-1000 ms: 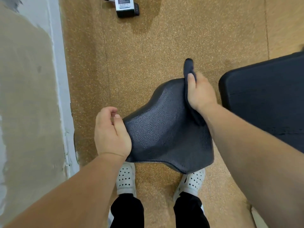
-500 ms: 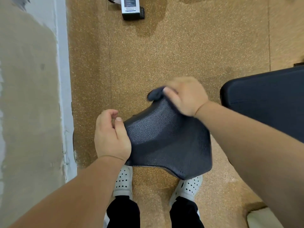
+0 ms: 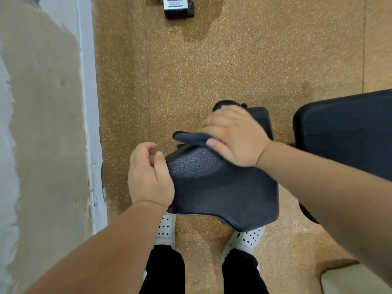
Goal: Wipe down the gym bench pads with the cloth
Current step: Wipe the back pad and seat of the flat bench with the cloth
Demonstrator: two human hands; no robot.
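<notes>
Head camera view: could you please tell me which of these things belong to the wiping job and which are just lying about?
Part of the job:
- seat pad, steadied at its edge by the left hand
- dark cloth, pressed on the pad under the right hand
- back pad, not being touched

Just lying about:
- small box-like object on the speckled floor
- wall

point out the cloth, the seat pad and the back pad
cloth (image 3: 192,137), head view, folded end left of the right hand
seat pad (image 3: 222,192), head view, textured top
back pad (image 3: 347,134), head view, top face
</notes>
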